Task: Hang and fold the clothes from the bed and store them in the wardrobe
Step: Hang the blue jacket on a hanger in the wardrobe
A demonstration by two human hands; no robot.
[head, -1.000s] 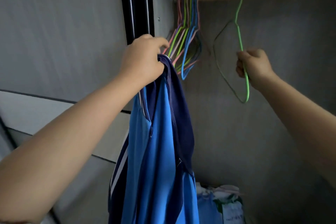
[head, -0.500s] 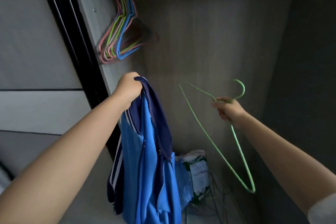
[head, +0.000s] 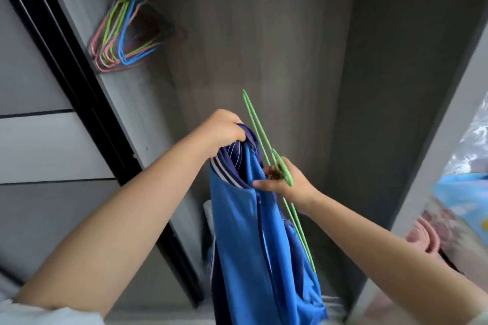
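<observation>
A blue jacket (head: 253,240) with a dark navy collar and white stripes hangs in front of the open wardrobe (head: 264,47). My left hand (head: 224,129) grips it at the collar and holds it up. My right hand (head: 285,179) holds a green wire hanger (head: 260,137) by its hook, right beside the jacket's collar opening. The hanger is seen edge-on, one end pointing up past the collar and the other running down behind the jacket's right side. My right thumb and fingers touch the jacket's neck edge.
Several coloured wire hangers (head: 124,34) hang bunched at the wardrobe's upper left, under the rail. A dark sliding-door track (head: 66,66) runs along the left. The wardrobe's right wall (head: 449,126) borders a pink item (head: 425,240) and patterned fabric at right.
My right hand brought the green hanger down off the rail and left to the jacket's collar. My left hand lowered the jacket toward mid-frame, and my view tilted downward.
</observation>
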